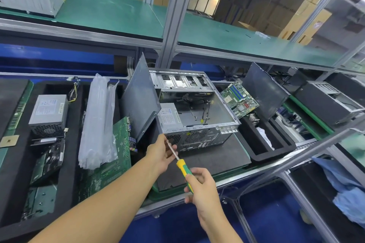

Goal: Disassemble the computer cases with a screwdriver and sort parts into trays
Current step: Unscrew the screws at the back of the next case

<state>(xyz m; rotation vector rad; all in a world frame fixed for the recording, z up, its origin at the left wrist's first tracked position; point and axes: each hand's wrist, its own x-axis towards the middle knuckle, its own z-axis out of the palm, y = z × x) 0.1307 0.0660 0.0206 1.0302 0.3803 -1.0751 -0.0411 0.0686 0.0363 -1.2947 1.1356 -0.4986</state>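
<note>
An open grey computer case [197, 104] lies on its side on a dark mat, with a power supply [169, 116] and loose cables still inside. Its rear panel faces me. My right hand [201, 187] grips the yellow-green handle of a screwdriver [182, 167]. My left hand [162, 152] pinches the metal shaft near the tip, which sits at the case's rear lower left corner. A removed side panel [140, 96] leans against the case's left side.
The black foam tray [11, 183] on the left holds a power supply [49, 112], a motherboard [116, 156], plastic bags [98, 122] and other parts. To the right, a tray [274, 154] holds a motherboard [239, 98] and a panel [264, 90]. Another case [327, 102] stands far right.
</note>
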